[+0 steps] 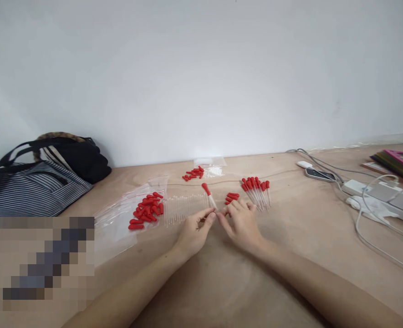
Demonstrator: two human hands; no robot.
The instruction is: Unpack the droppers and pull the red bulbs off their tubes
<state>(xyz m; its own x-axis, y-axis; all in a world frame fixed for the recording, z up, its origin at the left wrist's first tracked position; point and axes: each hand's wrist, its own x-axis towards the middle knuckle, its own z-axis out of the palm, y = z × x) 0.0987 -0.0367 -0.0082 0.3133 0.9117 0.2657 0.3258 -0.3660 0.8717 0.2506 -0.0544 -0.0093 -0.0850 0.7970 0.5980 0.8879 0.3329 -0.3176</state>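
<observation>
A glass dropper with a red rubber bulb (206, 188) leans upward in front of me, its lower end between the thumb and finger of my left hand (193, 231). My right hand (242, 224) is closed with its fingertips beside that lower end; what they grip, if anything, is hidden. Loose red bulbs (232, 197) lie just beyond my right fingers. Farther right, finished-looking droppers (256, 189) with red bulbs rest in a fanned bunch. A row of bare glass tubes (182, 208) lies left of the held dropper, and next to it is a red bulb pile (147, 211).
Clear plastic bags (115, 232) lie under the bulb pile. Another bag (211, 161) with red bulbs (193, 173) and tubes sits near the wall. A striped bag (40, 184) stands left. At right are a power strip (380, 196), cables, a dark device (320, 175) and coloured sheets (401, 164).
</observation>
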